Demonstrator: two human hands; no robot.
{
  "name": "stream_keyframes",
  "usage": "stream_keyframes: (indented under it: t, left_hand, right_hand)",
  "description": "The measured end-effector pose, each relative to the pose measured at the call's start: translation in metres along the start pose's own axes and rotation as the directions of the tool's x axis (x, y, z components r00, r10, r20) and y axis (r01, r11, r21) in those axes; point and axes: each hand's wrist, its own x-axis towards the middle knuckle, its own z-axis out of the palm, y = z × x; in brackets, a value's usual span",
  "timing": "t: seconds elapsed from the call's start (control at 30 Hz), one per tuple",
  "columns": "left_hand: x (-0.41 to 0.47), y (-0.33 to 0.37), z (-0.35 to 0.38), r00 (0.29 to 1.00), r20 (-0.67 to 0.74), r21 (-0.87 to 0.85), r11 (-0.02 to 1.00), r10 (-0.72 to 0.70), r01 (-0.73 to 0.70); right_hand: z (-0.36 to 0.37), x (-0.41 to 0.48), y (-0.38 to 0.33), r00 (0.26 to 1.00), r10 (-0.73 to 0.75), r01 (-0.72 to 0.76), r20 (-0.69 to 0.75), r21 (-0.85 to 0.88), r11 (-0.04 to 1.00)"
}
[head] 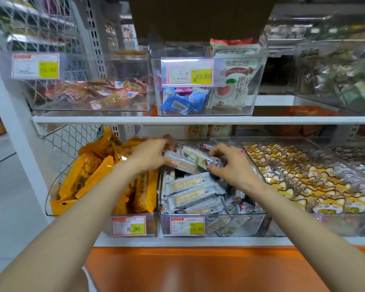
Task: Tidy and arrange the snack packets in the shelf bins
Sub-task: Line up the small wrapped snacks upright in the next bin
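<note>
Grasp: left hand [151, 158] and right hand [235, 168], fingers clamped on opposite ends of grey bar packets [191, 160] | Place: over middle bin [211, 214], lower shelf [177, 241] | Handling: light, slippery film, probably crushable; hold ends.

2 hands, left hand [151, 155] and right hand [233, 165]; 4 price labels [189, 72]; at least 6 clear bins [211, 225]; 2 shelf boards [177, 119]; snack packets [190, 186] uncountable.

Bright even light, soft overall blur, edges bowed by wide-angle distortion.
</note>
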Motion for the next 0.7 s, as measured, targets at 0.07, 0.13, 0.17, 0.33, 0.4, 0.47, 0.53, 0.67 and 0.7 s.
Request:
stream_keyframes:
  t: [0.07,0.13,0.17,0.33,0.4,0.47,0.53,0.67,0.7]
  left_hand:
    - [-0.002,-0.008,-0.008,0.993,-0.104,0.057,0.996,-0.061,0.068]
    - [-0.005,-0.013,-0.008,0.966,-0.228,0.038,0.991,-0.12,0.132]
    - [-0.006,-0.012,-0.005,0.947,-0.283,0.002,0.987,-0.151,0.159]
    - [0.006,0.005,0.019,0.884,-0.427,-0.093,0.982,-0.19,0.166]
    - [0.015,0.009,0.025,0.893,-0.417,-0.082,0.986,-0.169,0.148]
    - [0.023,0.01,0.03,0.94,-0.32,-0.045,0.993,-0.121,0.113]
    - [0.026,0.008,0.034,0.985,-0.149,-0.019,0.997,-0.082,0.08]
    - [0.026,-0.001,0.037,0.996,-0.077,0.044,0.999,0.035,-0.032]
    - [0.026,-0.003,0.036,0.996,-0.071,0.046,0.997,0.058,-0.055]
  right_hand:
    - [0.002,-0.002,-0.001,1.0,-0.001,0.001,-0.001,0.013,1.0]
    - [0.004,-0.005,0.0,1.0,0.004,-0.004,0.001,0.001,1.0]
    - [0.004,-0.006,0.0,1.0,0.01,-0.011,-0.003,-0.015,1.0]
    - [0.001,-0.011,0.0,0.997,-0.015,0.008,-0.072,-0.096,0.995]
    - [-0.001,-0.014,-0.002,0.995,-0.04,0.026,-0.089,-0.151,0.988]
    - [-0.002,-0.015,-0.002,0.996,-0.034,0.019,-0.083,-0.177,0.984]
    - [-0.004,-0.015,-0.001,0.998,-0.015,0.005,-0.063,-0.168,0.986]
    - [-0.009,-0.015,-0.002,1.0,0.005,-0.004,0.005,-0.089,0.996]
    - [-0.009,-0.014,-0.003,1.0,0.017,-0.015,0.022,-0.09,0.996]
